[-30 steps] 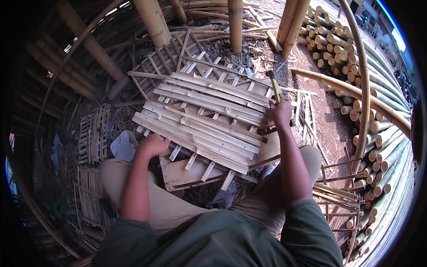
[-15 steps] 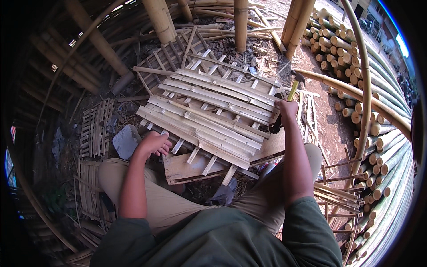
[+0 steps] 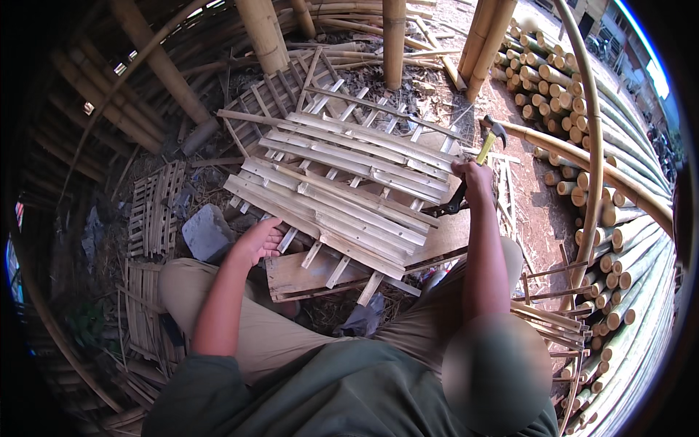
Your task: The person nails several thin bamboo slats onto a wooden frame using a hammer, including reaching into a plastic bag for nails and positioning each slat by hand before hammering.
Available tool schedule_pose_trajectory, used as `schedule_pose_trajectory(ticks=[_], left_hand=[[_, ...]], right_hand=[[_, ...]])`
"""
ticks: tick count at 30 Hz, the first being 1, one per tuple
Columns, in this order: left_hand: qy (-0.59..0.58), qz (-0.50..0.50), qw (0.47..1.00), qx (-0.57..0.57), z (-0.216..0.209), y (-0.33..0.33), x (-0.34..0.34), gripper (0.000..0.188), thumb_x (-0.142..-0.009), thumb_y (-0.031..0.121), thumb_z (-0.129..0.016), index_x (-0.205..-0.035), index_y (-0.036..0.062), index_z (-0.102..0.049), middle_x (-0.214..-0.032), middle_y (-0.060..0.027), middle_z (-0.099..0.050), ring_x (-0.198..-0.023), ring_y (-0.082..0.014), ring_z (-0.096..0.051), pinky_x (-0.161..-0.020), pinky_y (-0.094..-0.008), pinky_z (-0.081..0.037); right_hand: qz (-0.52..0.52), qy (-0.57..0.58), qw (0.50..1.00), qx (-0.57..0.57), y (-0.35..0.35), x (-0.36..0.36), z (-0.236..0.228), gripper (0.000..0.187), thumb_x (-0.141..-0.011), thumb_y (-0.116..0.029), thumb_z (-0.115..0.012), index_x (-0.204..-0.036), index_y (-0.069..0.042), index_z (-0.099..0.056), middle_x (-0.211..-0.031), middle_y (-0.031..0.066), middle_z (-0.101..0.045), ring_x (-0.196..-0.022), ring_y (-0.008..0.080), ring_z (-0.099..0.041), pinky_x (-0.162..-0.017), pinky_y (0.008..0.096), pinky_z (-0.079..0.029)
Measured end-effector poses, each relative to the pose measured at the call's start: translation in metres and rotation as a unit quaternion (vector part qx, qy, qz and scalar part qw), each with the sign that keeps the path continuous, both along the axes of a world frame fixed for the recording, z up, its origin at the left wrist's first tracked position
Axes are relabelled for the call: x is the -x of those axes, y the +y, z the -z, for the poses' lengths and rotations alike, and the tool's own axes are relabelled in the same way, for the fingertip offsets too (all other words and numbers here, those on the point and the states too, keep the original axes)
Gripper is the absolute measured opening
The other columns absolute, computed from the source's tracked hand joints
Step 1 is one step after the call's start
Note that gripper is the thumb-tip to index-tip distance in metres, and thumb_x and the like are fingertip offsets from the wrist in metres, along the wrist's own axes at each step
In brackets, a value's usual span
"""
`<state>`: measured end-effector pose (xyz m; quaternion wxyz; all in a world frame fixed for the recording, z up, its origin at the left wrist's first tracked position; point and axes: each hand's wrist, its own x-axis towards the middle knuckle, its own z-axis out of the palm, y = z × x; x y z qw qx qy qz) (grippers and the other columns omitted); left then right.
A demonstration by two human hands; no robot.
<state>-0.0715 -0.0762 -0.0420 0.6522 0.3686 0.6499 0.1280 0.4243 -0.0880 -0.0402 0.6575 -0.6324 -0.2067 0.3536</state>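
My right hand (image 3: pixel 477 178) is wrapped round a claw hammer (image 3: pixel 486 148), its yellow handle and dark head pointing up and away, its black grip below the fist. The hammer is raised beside the right end of a bamboo lattice (image 3: pixel 335 191), made of pale long slats laid over thinner cross strips. At the lattice's near left edge is my left hand (image 3: pixel 260 242), thumb by the nearest slat and fingers loosely bent beside a cross strip end. No object shows in it. Beneath the lattice lies a wooden board (image 3: pixel 306 278), between my knees.
Stacked bamboo poles (image 3: pixel 619 240) fill the right side, with a bent pole (image 3: pixel 595 109) before them. Upright bamboo posts (image 3: pixel 393 44) stand beyond the lattice. On the left are a grey block (image 3: pixel 207 231) and slatted panels (image 3: pixel 155 207). Bundled strips (image 3: pixel 550 324) lie by my right knee.
My left hand has shifted slightly right and down along the near slat, its fingers less curled. My right hand has moved slightly right with the hammer. The lattice stays nearly in place.
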Motion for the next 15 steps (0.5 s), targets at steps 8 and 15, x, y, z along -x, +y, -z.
schedule_pose_trajectory(ticks=[8,15], left_hand=[[-0.264,-0.196,0.944,-0.042,-0.017,-0.01,-0.004,0.031,-0.087,0.026,-0.063,-0.106,0.0017,-0.06,-0.095,-0.0117,-0.066,-0.088,-0.0249,-0.065,-0.084,-0.0381,-0.054],[-0.326,-0.196,0.924,-0.045,-0.005,-0.002,-0.006,0.032,-0.087,0.014,-0.065,-0.116,0.003,-0.057,-0.106,-0.0104,-0.065,-0.095,-0.0244,-0.064,-0.092,-0.0394,-0.052]], right_hand=[[-0.003,0.096,0.995,0.001,-0.007,0.007,-0.019,0.014,-0.075,0.002,-0.072,-0.08,0.001,-0.058,-0.085,0.0129,-0.067,-0.073,0.0177,-0.065,-0.072,0.0251,-0.054],[-0.051,0.073,0.996,0.026,-0.009,0.003,-0.021,0.017,-0.075,-0.001,-0.075,-0.084,0.002,-0.062,-0.087,0.0118,-0.068,-0.075,0.0169,-0.065,-0.074,0.0255,-0.055]])
